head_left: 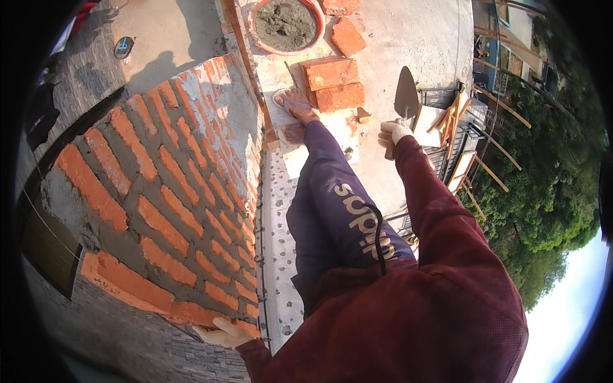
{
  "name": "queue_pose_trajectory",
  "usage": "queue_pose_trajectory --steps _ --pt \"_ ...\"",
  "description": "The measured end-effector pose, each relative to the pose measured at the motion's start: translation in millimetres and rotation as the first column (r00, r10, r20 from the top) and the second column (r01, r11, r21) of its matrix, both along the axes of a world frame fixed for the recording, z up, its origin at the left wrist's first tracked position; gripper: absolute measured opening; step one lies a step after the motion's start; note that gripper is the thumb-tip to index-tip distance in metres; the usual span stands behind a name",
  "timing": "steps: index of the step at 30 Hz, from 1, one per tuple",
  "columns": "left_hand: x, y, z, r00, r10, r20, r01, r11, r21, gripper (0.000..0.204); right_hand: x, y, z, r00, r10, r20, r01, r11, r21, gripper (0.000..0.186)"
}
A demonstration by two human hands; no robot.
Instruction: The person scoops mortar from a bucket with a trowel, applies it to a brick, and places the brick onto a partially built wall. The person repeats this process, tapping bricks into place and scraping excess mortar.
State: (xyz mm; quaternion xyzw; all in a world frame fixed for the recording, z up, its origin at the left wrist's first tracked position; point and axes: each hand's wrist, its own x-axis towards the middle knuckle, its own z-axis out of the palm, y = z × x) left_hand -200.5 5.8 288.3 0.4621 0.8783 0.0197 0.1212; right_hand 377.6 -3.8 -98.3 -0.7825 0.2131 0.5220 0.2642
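My right hand (392,136), in a pale glove, is closed round the handle of a trowel (405,92), its pointed grey blade upward in the picture. My left hand (220,333), also gloved, lies at the lower edge of the brick wall (172,191), fingers stretched out along the bricks. The wall shows orange bricks with wet grey mortar joints. An orange bowl of grey mortar (285,24) sits at the top, near stacked loose bricks (332,83). My sandalled feet (292,105) stand beside these bricks, on a pale surface.
A narrow speckled ledge (276,242) runs along the wall. On the right are planks (447,118), dark railings, protruding poles and trees (543,210). A wooden board (246,64) stands along the edge beside the bowl. A concrete floor (166,32) lies beyond the wall.
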Motion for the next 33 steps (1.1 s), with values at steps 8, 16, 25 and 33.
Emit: queue_pose_trajectory --steps 8,16,25,33 --pt "-0.8 1.6 7.0 0.932 -0.233 -0.279 0.225 0.973 -0.061 0.082 -37.7 -108.0 134.9 0.985 0.052 -0.166 -0.081 0.981 -0.178 0.020" --pt "3.0 8.5 6.5 0.949 -0.193 -0.250 0.198 0.980 -0.004 0.080 32.9 -33.5 139.5 0.981 0.187 -0.054 -0.182 0.981 0.073 0.020" --pt "21.1 13.1 10.2 0.971 -0.049 -0.234 0.047 0.999 -0.013 0.082 65.0 137.9 61.6 0.974 0.017 0.227 -0.081 0.957 0.278 0.025" --pt "11.8 5.1 1.8 0.982 0.019 -0.191 -0.034 0.996 -0.079 0.091 75.3 152.7 5.7 0.998 0.010 0.057 -0.024 0.971 0.236 0.021"
